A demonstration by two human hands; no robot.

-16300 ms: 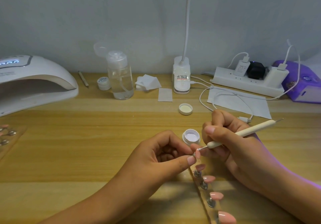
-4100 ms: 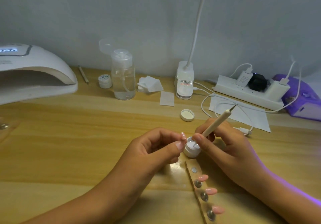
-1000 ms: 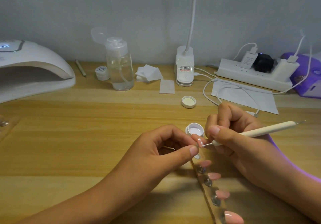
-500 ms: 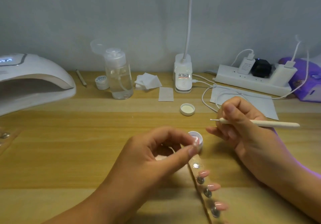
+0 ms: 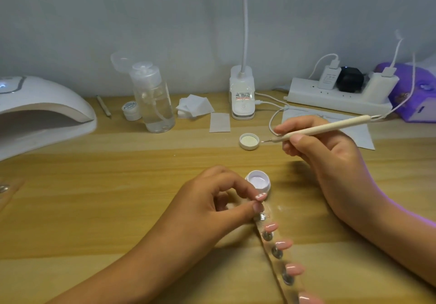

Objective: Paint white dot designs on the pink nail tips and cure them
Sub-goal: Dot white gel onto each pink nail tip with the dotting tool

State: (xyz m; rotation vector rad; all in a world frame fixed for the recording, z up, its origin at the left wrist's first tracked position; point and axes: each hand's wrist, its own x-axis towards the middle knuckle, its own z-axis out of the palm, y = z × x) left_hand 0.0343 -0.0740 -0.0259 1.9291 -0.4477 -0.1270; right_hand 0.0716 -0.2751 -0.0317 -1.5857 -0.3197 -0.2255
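My left hand [image 5: 212,209] pinches a pink nail tip [image 5: 261,196] with white dots on it, just above the top end of a clear holder strip [image 5: 271,244]. Several plain pink tips [image 5: 284,244] stand along that strip on metal studs. An open jar of white gel [image 5: 258,182] sits right behind my left fingertips. My right hand [image 5: 316,148] grips a cream dotting pen [image 5: 325,128], lifted up and to the right, its fine point aimed left toward the jar's loose lid [image 5: 249,141].
A white curing lamp [image 5: 40,112] stands at the far left. Along the back are a clear pump bottle [image 5: 153,101], a small jar [image 5: 131,110], wipes [image 5: 194,105], a desk lamp base [image 5: 243,94], a power strip [image 5: 337,94] with cables and a purple device [image 5: 415,91].
One second ago the pen tip touched the held nail tip. My right hand has since pulled the pen up and away to the right; my left hand lowered the dotted tip toward the strip.
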